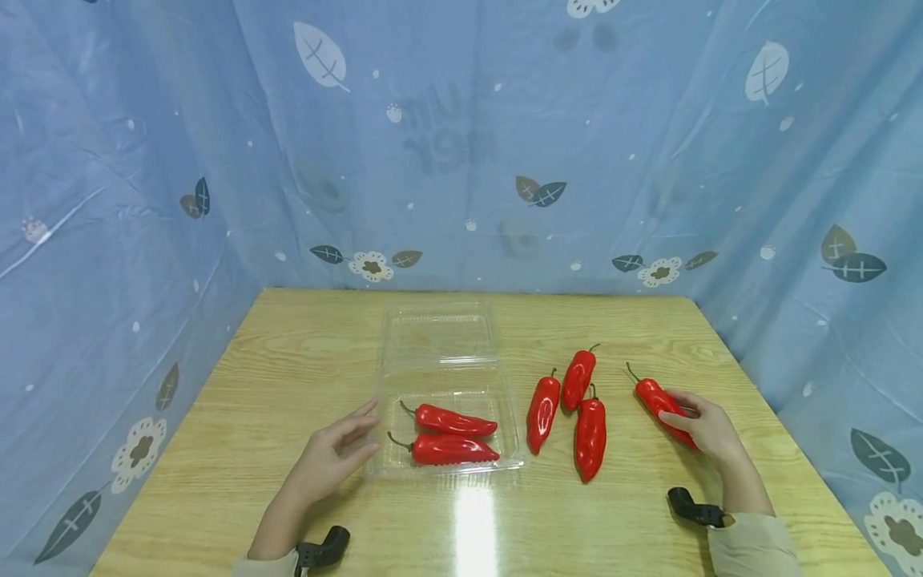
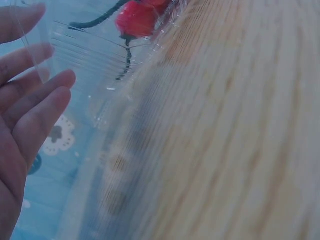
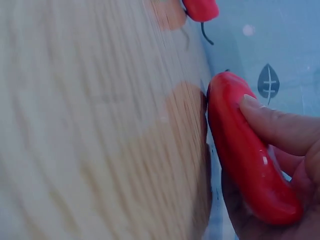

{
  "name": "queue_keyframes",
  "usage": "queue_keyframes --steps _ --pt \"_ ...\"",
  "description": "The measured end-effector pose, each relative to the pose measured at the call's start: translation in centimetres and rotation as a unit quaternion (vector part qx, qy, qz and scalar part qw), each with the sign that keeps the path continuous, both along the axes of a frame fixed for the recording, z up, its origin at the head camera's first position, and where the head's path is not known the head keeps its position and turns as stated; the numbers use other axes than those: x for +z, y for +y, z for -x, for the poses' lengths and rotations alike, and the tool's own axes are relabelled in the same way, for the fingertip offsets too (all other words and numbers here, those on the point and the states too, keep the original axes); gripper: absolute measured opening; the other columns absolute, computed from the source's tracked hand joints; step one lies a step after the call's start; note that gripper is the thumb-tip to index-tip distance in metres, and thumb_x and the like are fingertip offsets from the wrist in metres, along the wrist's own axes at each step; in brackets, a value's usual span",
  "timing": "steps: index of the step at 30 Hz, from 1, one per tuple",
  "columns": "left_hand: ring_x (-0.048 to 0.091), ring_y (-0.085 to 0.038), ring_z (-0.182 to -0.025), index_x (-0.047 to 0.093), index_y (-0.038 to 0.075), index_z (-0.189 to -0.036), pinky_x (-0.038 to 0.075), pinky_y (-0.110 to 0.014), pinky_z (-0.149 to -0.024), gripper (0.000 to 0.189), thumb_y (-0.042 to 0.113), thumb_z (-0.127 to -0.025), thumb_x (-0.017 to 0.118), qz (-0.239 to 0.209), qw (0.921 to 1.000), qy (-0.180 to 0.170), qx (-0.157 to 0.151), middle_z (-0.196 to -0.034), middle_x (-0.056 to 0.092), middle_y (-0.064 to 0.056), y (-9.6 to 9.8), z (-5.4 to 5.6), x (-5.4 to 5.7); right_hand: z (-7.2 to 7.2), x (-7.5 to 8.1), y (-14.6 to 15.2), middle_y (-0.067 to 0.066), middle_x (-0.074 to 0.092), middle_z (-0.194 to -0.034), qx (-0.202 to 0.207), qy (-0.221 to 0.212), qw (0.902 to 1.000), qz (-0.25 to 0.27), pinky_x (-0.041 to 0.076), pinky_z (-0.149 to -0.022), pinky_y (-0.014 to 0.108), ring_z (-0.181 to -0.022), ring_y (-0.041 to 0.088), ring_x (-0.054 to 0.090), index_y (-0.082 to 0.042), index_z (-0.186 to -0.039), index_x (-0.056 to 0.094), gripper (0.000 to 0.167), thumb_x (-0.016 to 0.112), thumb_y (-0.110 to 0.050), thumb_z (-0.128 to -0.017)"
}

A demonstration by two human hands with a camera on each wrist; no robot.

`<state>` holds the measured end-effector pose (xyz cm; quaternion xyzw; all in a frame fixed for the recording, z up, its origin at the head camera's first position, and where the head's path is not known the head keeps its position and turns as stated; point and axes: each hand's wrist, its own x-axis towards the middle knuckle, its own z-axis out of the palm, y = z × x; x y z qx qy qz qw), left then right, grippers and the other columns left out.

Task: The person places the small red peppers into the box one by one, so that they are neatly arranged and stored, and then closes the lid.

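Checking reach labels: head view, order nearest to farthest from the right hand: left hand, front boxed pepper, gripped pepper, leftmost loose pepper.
1. Gripped pepper: in the right hand.
2. Leftmost loose pepper: just right of the clear box.
3. Front boxed pepper: inside that box.
4. Left hand: at the box's left side.

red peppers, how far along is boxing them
Done: two peppers lie in the clear container. In hand: the right hand grips another pepper, while the left hand is beside the container. Apparently remaining: boxing that one and the three loose peppers on the table; the open lid probably needs closing.
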<state>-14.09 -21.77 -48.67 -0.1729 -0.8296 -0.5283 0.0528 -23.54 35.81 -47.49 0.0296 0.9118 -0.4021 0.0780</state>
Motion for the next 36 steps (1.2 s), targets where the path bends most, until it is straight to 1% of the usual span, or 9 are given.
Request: queue_keyframes --steps 3,5,8,11,13,15,20,27,36 --pt "0.048 -0.029 -0.128 0.058 -0.002 -0.123 0.047 -0.031 -0.1 0.039 0.021 -0.091 0.064 0.003 1.0 0.006 -0.002 -0.149 0.039 -0.012 0.0 0.1 -0.1 -0.1 0.2 -0.2 0.032 0.035 -0.144 -0.004 0.002 1.0 0.001 0.043 -0.093 0.043 -0.126 0.045 0.039 0.001 -0.144 0.034 0.073 0.061 -0.042 -0.091" --pt "0.048 -0.03 -0.128 0.058 -0.003 -0.123 0.047 -0.032 -0.1 0.039 0.02 -0.091 0.064 0.003 1.0 0.008 -0.005 -0.149 0.039 -0.012 0.0 0.1 -0.1 -0.2 0.5 -0.3 0.031 0.033 -0.146 -0.007 0.004 0.9999 0.006 0.042 -0.095 0.046 -0.128 0.045 0.037 0.0 -0.145 0.033 0.073 0.059 -0.043 -0.092" --pt "0.048 -0.029 -0.128 0.058 -0.003 -0.123 0.048 -0.032 -0.1 0.04 0.021 -0.092 0.064 0.0 1.0 0.005 -0.007 -0.149 0.039 -0.012 0.0 0.1 0.0 -0.4 1.2 -0.8 0.027 0.033 -0.147 -0.018 0.01 0.9995 0.024 0.047 -0.089 0.032 -0.122 0.032 0.044 -0.004 -0.146 0.033 0.073 0.058 -0.045 -0.092" --pt "0.048 -0.029 -0.128 0.058 -0.003 -0.124 0.048 -0.032 -0.1 0.04 0.021 -0.091 0.064 -0.001 1.0 0.003 -0.008 -0.15 0.038 -0.01 0.0 0.1 0.1 -0.6 2.1 -1.4 0.025 0.036 -0.146 -0.019 0.023 0.9985 0.045 0.049 -0.076 0.016 -0.105 0.004 0.05 -0.006 -0.147 0.033 0.072 0.059 -0.045 -0.091" --pt "0.048 -0.029 -0.128 0.058 -0.003 -0.124 0.048 -0.032 -0.1 0.04 0.021 -0.091 0.064 -0.001 1.0 0.004 -0.008 -0.15 0.038 -0.009 0.0 0.0 0.2 -0.7 2.6 -2.0 0.024 0.039 -0.144 -0.018 0.036 0.9978 0.053 0.049 -0.071 0.011 -0.093 -0.01 0.047 -0.007 -0.146 0.035 0.071 0.059 -0.044 -0.091" --pt "0.048 -0.03 -0.128 0.058 -0.003 -0.124 0.048 -0.032 -0.1 0.04 0.02 -0.092 0.064 -0.002 0.9999 0.006 -0.008 -0.15 0.038 -0.009 0.0 0.0 0.1 -0.9 3.1 -2.6 0.024 0.04 -0.143 -0.013 0.048 0.9971 0.057 0.05 -0.07 0.011 -0.089 -0.016 0.045 -0.007 -0.146 0.036 0.069 0.059 -0.043 -0.092" --pt "0.048 -0.031 -0.127 0.057 -0.004 -0.123 0.048 -0.034 -0.1 0.039 0.019 -0.092 0.063 -0.002 0.9999 0.012 -0.013 -0.15 0.038 -0.012 0.0 0.0 -0.1 -1.1 4.0 -4.6 0.02 0.047 -0.137 -0.01 0.072 0.9952 0.065 0.052 -0.071 0.013 -0.09 -0.014 0.049 -0.007 -0.142 0.042 0.063 0.06 -0.041 -0.092" --pt "0.048 -0.029 -0.127 0.058 -0.003 -0.124 0.047 -0.031 -0.101 0.041 0.021 -0.091 0.064 -0.009 0.9999 -0.007 -0.007 -0.15 0.037 -0.013 0.1 -0.1 -0.1 -1.1 4.9 -7.5 0.002 0.056 -0.125 0.024 0.092 0.9893 0.111 0.054 -0.074 0.015 -0.093 -0.008 0.055 -0.008 -0.14 0.046 0.058 0.063 -0.035 -0.091" --pt "0.048 -0.029 -0.128 0.058 -0.002 -0.123 0.047 -0.032 -0.101 0.039 0.018 -0.09 0.065 -0.023 0.9995 -0.021 -0.002 -0.15 0.038 -0.012 0.1 0.0 0.1 -0.8 4.8 -11.7 0.02 0.053 -0.131 0.098 0.087 0.977 0.168 0.058 -0.079 0.023 -0.097 0.0 0.059 -0.007 -0.138 0.048 0.052 0.064 -0.024 -0.091"
